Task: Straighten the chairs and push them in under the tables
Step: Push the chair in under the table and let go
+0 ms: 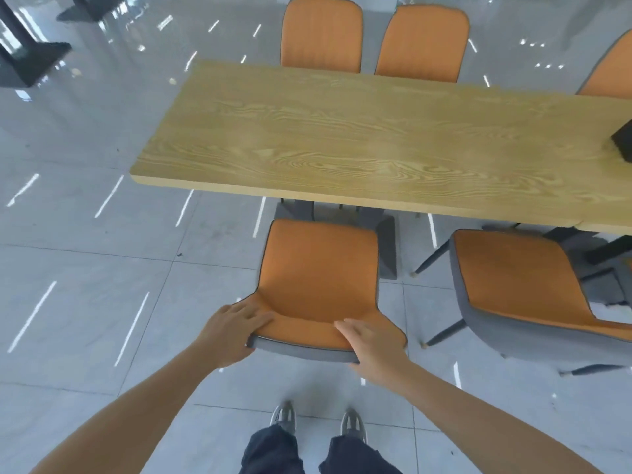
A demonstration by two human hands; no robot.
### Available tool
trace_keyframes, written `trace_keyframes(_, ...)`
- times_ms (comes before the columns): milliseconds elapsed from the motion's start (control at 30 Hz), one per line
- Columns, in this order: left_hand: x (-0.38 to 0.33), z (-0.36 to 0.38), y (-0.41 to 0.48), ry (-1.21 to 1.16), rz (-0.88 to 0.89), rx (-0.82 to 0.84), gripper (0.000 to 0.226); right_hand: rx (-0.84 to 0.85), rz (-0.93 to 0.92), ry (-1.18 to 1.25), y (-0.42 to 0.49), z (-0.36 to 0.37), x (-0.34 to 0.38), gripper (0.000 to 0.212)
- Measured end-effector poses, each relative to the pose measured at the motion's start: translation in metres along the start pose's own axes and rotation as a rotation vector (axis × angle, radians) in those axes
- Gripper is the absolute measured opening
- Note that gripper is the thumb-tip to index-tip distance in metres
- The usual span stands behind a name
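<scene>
Orange-padded chair with a grey shell (319, 268) is gripped at the top of its backrest, the left hand (232, 331) curled over one corner and the right hand (372, 343) over the other. It is seen standing just short of a long light-grained wooden table (342, 131), on glossy grey floor tiles (85, 268).

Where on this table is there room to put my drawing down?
Almost the whole wooden table top is bare, from its left end, between the two far orange chairs and the near chair held by the left hand and right hand. It only gets crowded at the right edge, where a dark object sits.
</scene>
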State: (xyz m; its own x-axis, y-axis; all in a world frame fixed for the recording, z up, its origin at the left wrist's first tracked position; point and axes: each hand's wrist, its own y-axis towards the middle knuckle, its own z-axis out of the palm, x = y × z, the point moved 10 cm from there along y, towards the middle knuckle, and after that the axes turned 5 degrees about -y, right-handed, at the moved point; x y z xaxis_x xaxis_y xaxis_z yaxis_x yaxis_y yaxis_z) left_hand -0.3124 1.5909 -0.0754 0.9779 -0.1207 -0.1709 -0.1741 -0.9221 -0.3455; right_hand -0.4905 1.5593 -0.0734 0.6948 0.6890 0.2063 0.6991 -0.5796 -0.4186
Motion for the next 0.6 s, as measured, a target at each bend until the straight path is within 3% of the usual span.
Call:
trace_keyframes(200,0.007,0.009,0.007,-0.148,0.032,0.104,0.066,-0.131,0.079,0.017,0.003,-0.003,-0.005,0.053)
trace_keyframes(367,0.006,0.018,0.015,-0.152,0.022,0.175,0.060,-0.113,0.111,0.016,0.004,0.004,-0.015,0.047)
trace_keyframes(600,0.007,0.017,0.013,-0.207,-0.004,0.147,0.061,-0.109,0.075,0.011,0.005,0.008,-0.013,0.047)
